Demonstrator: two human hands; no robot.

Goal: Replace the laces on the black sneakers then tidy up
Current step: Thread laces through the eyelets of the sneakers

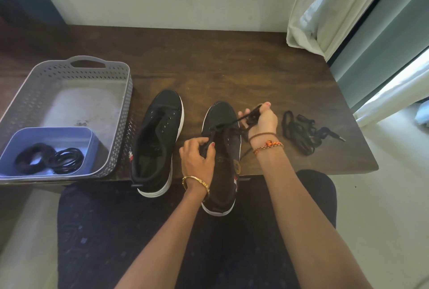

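Note:
Two black sneakers with white soles stand on the dark wooden table [232, 61]. The left sneaker [157, 140] has bare eyelets and no lace. The right sneaker [224, 149] has a black lace [228, 124] running across its front eyelets. My left hand [197, 158] grips the lace end and the shoe's tongue area. My right hand [263, 123] holds the bunched other end of that lace, pulled out to the right of the shoe. A loose pile of black laces [304, 133] lies on the table to the right.
A grey perforated basket [116, 112] sits at the left, holding a blue tub [14, 149] with coiled black laces [50, 158]. A white curtain [325, 9] hangs at the back right. Both sneaker heels overhang the table's near edge above my dark-clothed lap.

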